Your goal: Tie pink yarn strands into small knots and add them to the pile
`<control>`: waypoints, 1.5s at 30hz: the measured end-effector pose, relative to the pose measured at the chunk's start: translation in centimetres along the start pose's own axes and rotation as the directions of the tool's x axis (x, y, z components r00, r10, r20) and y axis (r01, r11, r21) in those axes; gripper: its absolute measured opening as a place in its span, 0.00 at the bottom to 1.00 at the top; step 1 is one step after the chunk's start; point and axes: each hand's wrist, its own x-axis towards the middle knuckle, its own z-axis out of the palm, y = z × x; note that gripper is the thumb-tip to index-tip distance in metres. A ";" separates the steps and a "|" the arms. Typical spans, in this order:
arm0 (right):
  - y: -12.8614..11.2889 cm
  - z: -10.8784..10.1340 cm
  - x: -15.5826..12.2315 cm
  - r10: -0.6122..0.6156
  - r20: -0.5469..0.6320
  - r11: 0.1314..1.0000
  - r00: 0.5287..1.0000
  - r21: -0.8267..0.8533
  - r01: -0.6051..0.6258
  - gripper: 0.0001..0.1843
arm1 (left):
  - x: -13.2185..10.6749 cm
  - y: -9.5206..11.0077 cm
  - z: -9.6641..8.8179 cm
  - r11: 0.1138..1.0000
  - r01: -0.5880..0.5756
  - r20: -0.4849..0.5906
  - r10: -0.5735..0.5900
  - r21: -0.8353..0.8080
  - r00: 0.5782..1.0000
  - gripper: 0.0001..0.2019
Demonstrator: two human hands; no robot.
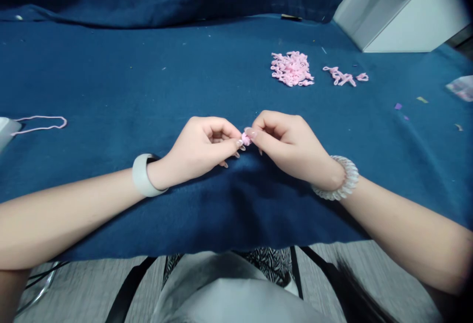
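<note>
A matte blue cloth (121, 86), softly creased, spreads under and around the pile of pink loops (291, 68). To the right of the pile and beyond it stands a white box (402, 20) with flat, smooth sides and sharp straight edges.

The left hand (201, 143) lies nearer the person than the pile and to its left, back upward, thumb and forefinger brought together in a pinch, the other fingers curled beneath. The right hand (290, 141), straight in front of the pile on the person's side, mirrors it: knuckles arched, thumb and forefinger closed, fingers bent under. Both grip the same pink piece (246, 139).

The pile itself is a loose tangle of thin, soft-looking strands, looped and knotted. In front of it, on either side, are two bracelets: a smooth, broad pale band (142, 175) on the left wrist and a clear, ridged coil (345, 182) on the right. Far left of the pile, a pink cord (65, 122) makes a long narrow loop, its rounded end facing right. Just right of the pile lies a small cluster of similar loops (345, 78).

Smallest is the pink piece, rounded and knobbly, nearer the person than the pile and to its left. Fingertips cover part of it, so its long axis and the way it points cannot be told.
</note>
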 end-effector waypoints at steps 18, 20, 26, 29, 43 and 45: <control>0.4 -0.3 0.4 0.139 0.016 0.947 0.990 0.292 -0.138 0.15 | 0.3 -0.8 -0.4 0.987 0.049 0.011 -0.048 -0.153 0.999 0.05; 0.4 -0.2 0.3 0.136 0.018 0.945 0.991 0.298 -0.136 0.14 | 0.4 -0.8 -0.4 0.969 0.069 0.044 -0.061 -0.238 0.997 0.05; 0.7 -0.1 0.3 0.078 0.049 0.955 0.996 0.281 -0.089 0.12 | 0.5 -0.3 -0.2 0.990 0.082 0.086 -0.073 -0.112 0.994 0.13; 0.9 -0.2 0.3 0.075 0.065 0.958 0.995 0.273 -0.090 0.12 | 0.5 -0.2 0.0 0.994 0.099 0.059 -0.096 -0.050 0.994 0.13; 1.1 -0.1 0.3 0.057 0.122 0.985 0.991 0.153 -0.075 0.14 | 0.8 -0.8 0.1 0.972 0.095 -0.019 -0.101 -0.214 0.995 0.15; 1.1 -0.2 0.3 0.060 0.123 0.980 0.991 0.183 -0.082 0.14 | 0.8 -0.8 0.1 0.968 0.092 -0.017 -0.098 -0.232 0.995 0.14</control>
